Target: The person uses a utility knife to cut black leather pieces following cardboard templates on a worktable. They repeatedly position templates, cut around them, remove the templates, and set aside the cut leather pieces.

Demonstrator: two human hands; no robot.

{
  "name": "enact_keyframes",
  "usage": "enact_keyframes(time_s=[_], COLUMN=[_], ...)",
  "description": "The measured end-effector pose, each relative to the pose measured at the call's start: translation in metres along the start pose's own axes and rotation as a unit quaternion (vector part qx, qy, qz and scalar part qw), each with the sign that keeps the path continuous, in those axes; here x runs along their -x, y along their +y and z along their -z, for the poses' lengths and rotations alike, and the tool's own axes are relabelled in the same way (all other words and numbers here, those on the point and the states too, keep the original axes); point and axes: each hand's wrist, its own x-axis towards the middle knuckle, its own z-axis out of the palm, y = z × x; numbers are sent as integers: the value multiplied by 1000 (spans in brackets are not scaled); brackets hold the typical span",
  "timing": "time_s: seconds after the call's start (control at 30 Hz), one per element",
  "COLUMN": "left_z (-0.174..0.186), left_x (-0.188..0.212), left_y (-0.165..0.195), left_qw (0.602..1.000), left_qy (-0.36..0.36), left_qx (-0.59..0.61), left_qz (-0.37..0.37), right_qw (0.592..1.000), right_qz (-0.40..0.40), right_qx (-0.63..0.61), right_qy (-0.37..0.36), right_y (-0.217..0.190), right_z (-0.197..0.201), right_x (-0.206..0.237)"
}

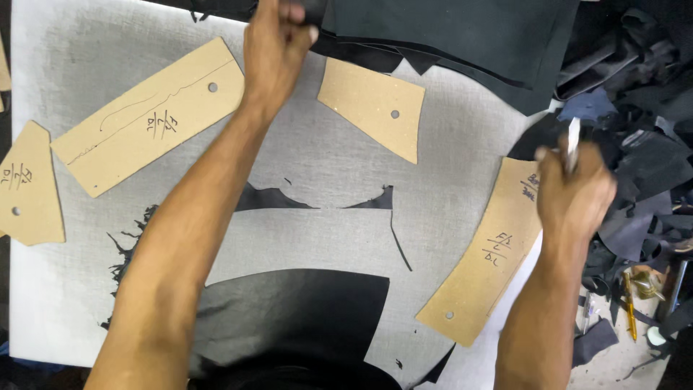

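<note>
1. The left hand (278, 40) is closed, fingers curled around the edge of a sheet of dark leather (462, 40) at the top of the desk (325, 159).
2. The dark leather sheet lies in stacked layers across the top right of the desk; its upper part is cut off by the frame edge.
3. The right hand (574, 191) is closed in a fist around a thin pale tool (572, 141) that points upward; whether it is a blade or a marker cannot be told.
4. The right hand sits over the upper end of a long curved cardboard pattern (484, 260), which lies at the right of the grey work surface.
5. Three more cardboard patterns lie flat: a long strip (148, 119) at the upper left, a small trapezoid (375, 105) at the top centre, and a pentagon piece (29, 191) at the far left, partly cut off.
6. No containers are in view.
7. A heap of dark leather offcuts (635, 144) fills the right edge; single pieces there are hard to separate.
8. Thin black trimmings (317, 198) lie at the centre of the desk.
9. Small tools (639, 292) at the lower right are too small to identify.
</note>
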Motion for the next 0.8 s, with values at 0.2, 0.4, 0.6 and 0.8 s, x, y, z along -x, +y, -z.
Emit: enact_keyframes(time_s=[0.2, 0.4, 0.6, 0.8], left_z=[61, 68, 102, 144], left_x=[221, 360, 417, 451], left_y=[30, 71, 80, 70], left_qw=[951, 888, 896, 847], left_qy=[-221, -344, -294, -115], left_qx=[121, 117, 181, 457], left_qz=[181, 281, 279, 245], right_qw=[942, 968, 864, 774], right_qz=[-239, -202, -255, -138], right_qx=[146, 113, -433, -583], right_qy=[-185, -94, -20, -205], right_y=[-23, -36, -29, -151], right_z=[49, 34, 53, 8], right_x=[218, 276, 284, 351])
